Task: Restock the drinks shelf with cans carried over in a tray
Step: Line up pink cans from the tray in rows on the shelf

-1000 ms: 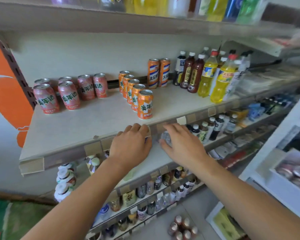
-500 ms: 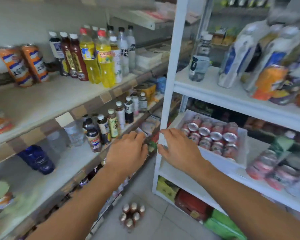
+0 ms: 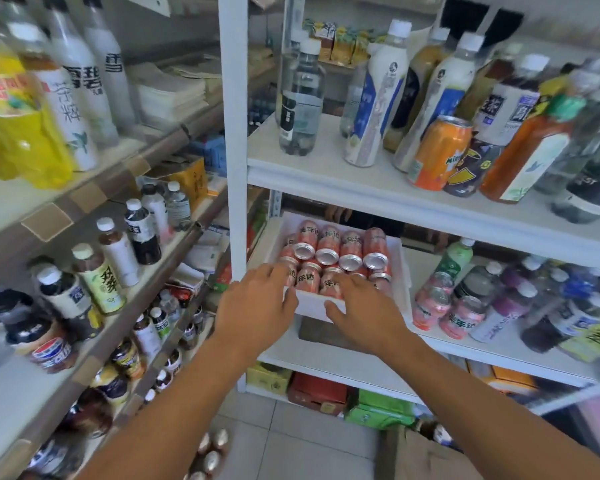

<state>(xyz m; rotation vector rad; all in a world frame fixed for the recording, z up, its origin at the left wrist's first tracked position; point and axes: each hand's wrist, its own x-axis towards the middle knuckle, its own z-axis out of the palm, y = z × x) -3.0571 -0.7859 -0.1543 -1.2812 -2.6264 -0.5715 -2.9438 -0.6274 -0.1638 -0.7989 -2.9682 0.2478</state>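
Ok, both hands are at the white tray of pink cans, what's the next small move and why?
Probably curl both hands round the white tray's front rim and slide it out: the left hand and right hand reach its near edge with relaxed fingers, and the pink cans sit inside it.

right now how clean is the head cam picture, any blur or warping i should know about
Head view: the middle is fairly sharp, with the pink cans in the white tray and their labels readable; the edges smear with motion blur, worst on the bottles at far right and the yellow bottle at left; the wide lens tilts the bottles outward; lighting is soft and even, with no harsh glare.
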